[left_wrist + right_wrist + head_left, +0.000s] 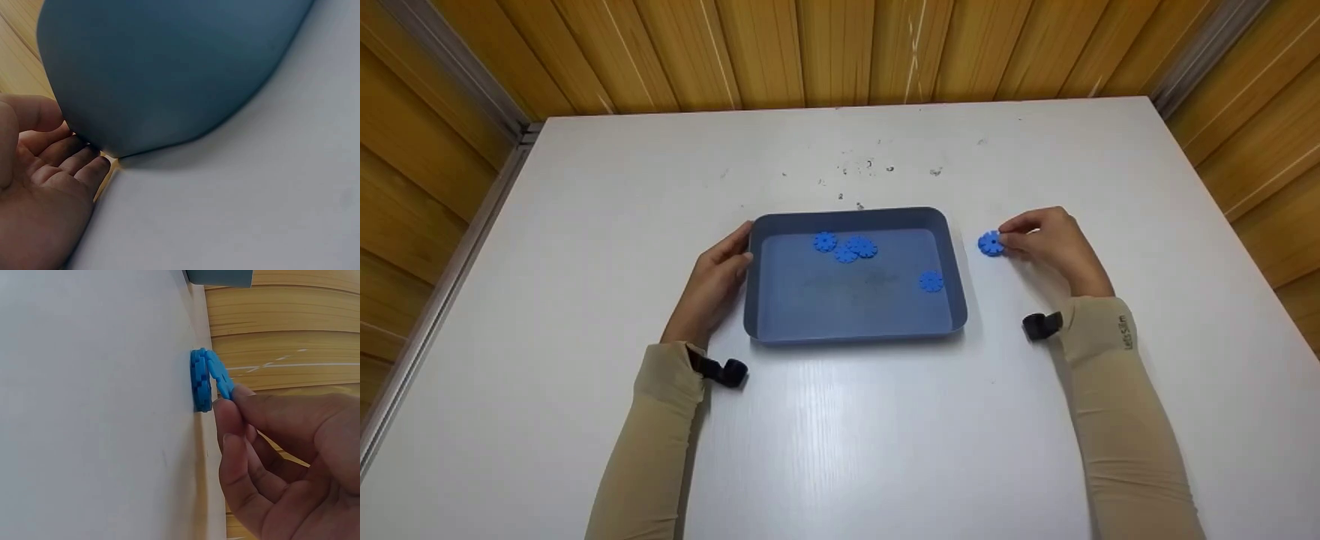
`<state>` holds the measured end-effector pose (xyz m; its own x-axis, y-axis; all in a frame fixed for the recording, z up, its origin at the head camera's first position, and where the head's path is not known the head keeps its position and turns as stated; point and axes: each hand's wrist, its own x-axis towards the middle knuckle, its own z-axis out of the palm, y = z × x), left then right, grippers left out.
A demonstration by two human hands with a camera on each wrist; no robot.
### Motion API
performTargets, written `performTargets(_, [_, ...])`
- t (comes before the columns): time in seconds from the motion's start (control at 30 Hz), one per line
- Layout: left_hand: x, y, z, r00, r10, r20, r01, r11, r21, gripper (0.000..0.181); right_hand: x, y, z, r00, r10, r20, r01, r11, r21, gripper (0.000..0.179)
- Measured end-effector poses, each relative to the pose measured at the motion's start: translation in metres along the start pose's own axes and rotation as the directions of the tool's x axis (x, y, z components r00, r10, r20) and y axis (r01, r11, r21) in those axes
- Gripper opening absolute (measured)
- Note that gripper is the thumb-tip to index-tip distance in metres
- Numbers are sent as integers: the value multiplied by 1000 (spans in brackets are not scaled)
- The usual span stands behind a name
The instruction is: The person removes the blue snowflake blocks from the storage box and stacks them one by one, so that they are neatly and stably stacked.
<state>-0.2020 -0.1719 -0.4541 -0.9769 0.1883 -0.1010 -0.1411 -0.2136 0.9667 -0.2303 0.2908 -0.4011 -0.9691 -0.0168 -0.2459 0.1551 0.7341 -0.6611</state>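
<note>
- My right hand covers an edge of its pinched blue disc.
- The stack beside it shows edge-on, its discs uncountable.
- The left-wrist view crops the tray.
- My sleeves run off the head view's bottom.
- Specks on the surface, perhaps marks, are too small to tell.

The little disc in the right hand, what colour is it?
Bright blue; the disc shows best in the right wrist view.
</note>
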Motion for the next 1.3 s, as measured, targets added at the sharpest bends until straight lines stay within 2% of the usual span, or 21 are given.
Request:
performTargets(0.13, [0,2,1,1000,-4,-6,4,1000,16,57,0,0,-1,1000,3,-6,-3,1000,-19,34])
performTargets(0.37, [2,2,2,1000,-13,-19,13,1000,-6,57,1,-1,-2,1000,22,2,-22,1000,-9,35])
performTargets(0.67, [1,2,3,999,-24,-28,24,1000,16,56,-2,-3,-5,1000,4,-5,-4,1000,-2,38])
performTargets(0.83, [0,1,3,1000,-19,-11,19,999,29,56,-4,-7,-7,1000,-19,-23,19,1000,-3,37])
performTargets(1.0, [-1,1,2,1000,10,13,-10,1000,-2,57,-6,-16,-11,998,-45,-35,44,999,-18,36])
performTargets(1.3, [0,0,1,1000,4,-5,-4,1000,1,56,-4,-41,-12,998,-67,3,67,997,-28,35])
